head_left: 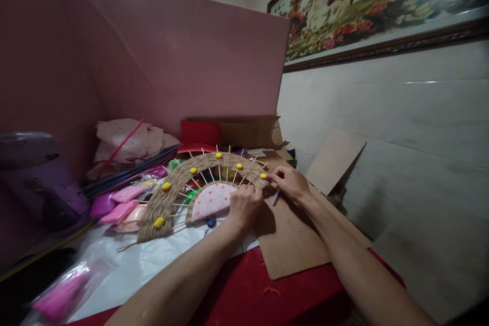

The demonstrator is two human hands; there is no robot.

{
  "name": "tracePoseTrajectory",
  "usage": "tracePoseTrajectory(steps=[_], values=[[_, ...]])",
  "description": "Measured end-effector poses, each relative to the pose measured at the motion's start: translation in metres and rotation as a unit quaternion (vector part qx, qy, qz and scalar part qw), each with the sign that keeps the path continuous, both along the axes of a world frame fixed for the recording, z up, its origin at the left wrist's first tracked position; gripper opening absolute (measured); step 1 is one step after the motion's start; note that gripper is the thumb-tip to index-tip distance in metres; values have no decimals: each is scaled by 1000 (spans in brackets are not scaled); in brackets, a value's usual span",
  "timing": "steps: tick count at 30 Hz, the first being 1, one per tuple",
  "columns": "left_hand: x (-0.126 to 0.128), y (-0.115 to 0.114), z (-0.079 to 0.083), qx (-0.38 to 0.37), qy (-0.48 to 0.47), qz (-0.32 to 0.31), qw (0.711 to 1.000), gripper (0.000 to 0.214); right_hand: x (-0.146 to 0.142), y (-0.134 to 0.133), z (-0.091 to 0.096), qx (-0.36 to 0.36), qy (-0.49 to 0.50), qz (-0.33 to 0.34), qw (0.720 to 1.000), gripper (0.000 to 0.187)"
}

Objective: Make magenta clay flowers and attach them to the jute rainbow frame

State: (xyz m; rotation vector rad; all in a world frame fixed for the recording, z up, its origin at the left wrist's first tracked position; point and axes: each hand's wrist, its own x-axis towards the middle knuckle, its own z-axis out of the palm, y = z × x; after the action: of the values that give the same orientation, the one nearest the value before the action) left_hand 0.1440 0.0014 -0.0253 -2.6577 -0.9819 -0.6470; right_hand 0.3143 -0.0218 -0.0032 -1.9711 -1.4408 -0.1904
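Observation:
A half-round fan [168, 211] woven from brown twine over thin sticks lies tilted above the table. Several yellow clay dots [193, 170] sit along its wide twine band, and a white cloth half-circle with pinkish-red spots [212, 201] fills its centre. My left hand [246, 205] is closed on the fan's inner right side, over the end of the cloth; its fingertips are partly hidden. At the band's right end, my right hand [291, 183] has its thumb and finger closed at a yellow clay dot [263, 176], which touches the twine.
A cardboard sheet [294, 244] lies under my hands on the red tablecloth [244, 290]. Packs of pink clay [128, 193] and a clear bag with pink clay [63, 295] are at left, near a purple bucket [38, 183]. Another board [336, 160] leans on the tiled wall.

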Motion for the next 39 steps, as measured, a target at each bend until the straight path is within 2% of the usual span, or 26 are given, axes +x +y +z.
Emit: tracePoseTrajectory(steps=[7, 11, 16, 20, 28, 33, 39], values=[[0, 0, 0, 6, -3, -4, 1000, 19, 5, 6, -1, 26, 28, 38, 999, 24], [0, -1, 0, 16, -8, -3, 1000, 19, 6, 8, -4, 31, 16, 53, 998, 20], [1, 0, -1, 19, -17, -5, 1000, 18, 5, 2, 4, 58, -6, 87, 994, 9], [1, 1, -1, 19, -23, -5, 1000, 18, 4, 1, 4, 96, -27, 116, 988, 11], [0, 1, -2, 21, -22, -6, 1000, 20, 3, 4, -2, 72, -36, 127, 989, 7], [0, -1, 0, 13, -17, -3, 1000, 19, 2, 1, 3, 74, -13, 85, 994, 11], [1, -1, 0, 12, -18, -3, 1000, 20, 1, 5, -5, 55, -38, 40, 997, 19]])
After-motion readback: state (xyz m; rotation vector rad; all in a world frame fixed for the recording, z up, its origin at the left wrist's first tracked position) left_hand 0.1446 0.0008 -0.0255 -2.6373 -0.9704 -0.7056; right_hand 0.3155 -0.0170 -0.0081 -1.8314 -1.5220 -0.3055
